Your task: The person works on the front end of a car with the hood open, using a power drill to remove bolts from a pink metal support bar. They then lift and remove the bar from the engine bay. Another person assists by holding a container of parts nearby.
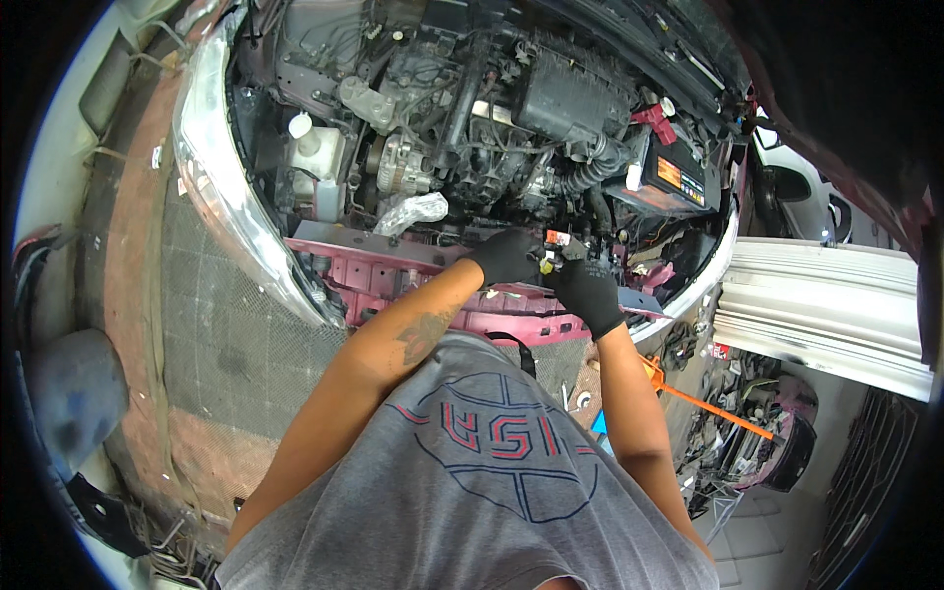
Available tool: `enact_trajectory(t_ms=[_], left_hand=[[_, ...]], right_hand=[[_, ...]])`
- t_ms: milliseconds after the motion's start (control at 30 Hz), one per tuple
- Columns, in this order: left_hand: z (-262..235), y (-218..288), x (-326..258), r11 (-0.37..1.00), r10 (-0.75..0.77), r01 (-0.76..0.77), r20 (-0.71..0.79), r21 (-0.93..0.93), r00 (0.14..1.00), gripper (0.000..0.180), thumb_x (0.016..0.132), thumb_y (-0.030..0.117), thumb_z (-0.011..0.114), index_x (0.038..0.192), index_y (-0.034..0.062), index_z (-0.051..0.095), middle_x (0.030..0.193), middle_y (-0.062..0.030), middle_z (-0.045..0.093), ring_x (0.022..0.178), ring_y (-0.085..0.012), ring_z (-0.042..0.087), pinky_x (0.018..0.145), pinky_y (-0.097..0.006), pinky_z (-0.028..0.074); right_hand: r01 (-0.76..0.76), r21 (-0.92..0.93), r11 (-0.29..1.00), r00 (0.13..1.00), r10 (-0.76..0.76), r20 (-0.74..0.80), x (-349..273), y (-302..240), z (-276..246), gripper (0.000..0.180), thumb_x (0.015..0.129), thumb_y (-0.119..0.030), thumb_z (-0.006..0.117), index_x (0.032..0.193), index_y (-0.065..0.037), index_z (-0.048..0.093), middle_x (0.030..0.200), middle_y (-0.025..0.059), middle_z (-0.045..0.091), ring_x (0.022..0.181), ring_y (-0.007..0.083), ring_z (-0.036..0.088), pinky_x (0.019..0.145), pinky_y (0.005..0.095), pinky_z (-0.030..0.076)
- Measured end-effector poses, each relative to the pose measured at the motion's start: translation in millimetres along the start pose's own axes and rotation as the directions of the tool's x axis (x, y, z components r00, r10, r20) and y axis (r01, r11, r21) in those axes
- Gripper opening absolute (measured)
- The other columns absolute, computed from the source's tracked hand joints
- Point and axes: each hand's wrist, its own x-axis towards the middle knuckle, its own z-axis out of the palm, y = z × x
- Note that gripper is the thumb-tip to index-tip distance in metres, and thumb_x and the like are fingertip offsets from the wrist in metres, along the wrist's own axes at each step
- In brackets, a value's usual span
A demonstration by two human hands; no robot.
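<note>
Black-gloved left hand (505,258) and right hand (588,292) (grips unclear) at magenta crossmember (393,270), battery (674,177) beyond.

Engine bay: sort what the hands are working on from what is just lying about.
In hand:
left hand
right hand
small yellow-and-black part between them
magenta front crossmember

Lying about:
battery
white reservoir
crumpled plastic wrap
orange bar

Both arms bare, extended from near edge toward far centre, converging. Left hand (506,258) in black glove, fingers curled, knuckles up. Right hand (587,290) in black glove, just right of left, fingers bent downward, almost touching left. Tattoo on left forearm. Grip state of both hands unclear.
</note>
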Motion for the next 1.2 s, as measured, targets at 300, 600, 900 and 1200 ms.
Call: enact_trajectory(t_ms=[300,600,900,1200], left_hand=[[-12,21,-9,0.998,0.061,-0.060,0.037,-0.038,0.997,0.043,0.080,0.040,0.074,0.106,0.0067,0.072,0.098,-0.0159,0.072,0.088,-0.0281,0.069,0.082,-0.039,0.051],[-4,15,-4,0.994,0.092,-0.090,-0.029,0.061,0.995,0.039,0.079,0.038,0.070,0.100,0.0048,0.072,0.095,-0.0194,0.071,0.086,-0.0334,0.068,0.079,-0.042,0.051],[-4,14,-5,0.997,0.071,-0.071,-0.009,0.034,0.997,0.044,0.078,0.045,0.072,0.100,0.0059,0.073,0.093,-0.0203,0.070,0.086,-0.0332,0.068,0.080,-0.042,0.051],[8,-1,-1,0.987,0.113,-0.108,-0.034,0.117,0.993,0.041,0.084,0.038,0.067,0.109,0.0055,0.069,0.106,-0.0200,0.068,0.098,-0.0362,0.066,0.086,-0.043,0.051]], right_hand=[[-0.063,-0.068,0.996,0.996,0.067,0.060,1,-8,8,0.029,0.084,-0.038,0.063,0.091,-0.010,0.066,0.069,0.0157,0.068,0.065,0.0377,0.068,0.058,0.0491,0.054],[-0.046,-0.053,0.998,0.998,0.048,0.037,0,-12,0,0.034,0.085,-0.041,0.062,0.083,-0.008,0.070,0.078,0.0170,0.070,0.067,0.0359,0.069,0.059,0.0490,0.055],[-0.015,-0.037,0.999,0.999,0.014,-0.033,-5,-3,11,0.033,0.086,-0.040,0.063,0.100,-0.011,0.063,0.071,0.0154,0.067,0.063,0.0368,0.067,0.055,0.0518,0.052],[-0.271,0.459,0.846,0.918,0.371,-0.142,-81,-6,-21,0.035,0.088,-0.036,0.069,0.100,-0.003,0.068,0.088,0.0160,0.069,0.077,0.0310,0.068,0.066,0.0417,0.052]])
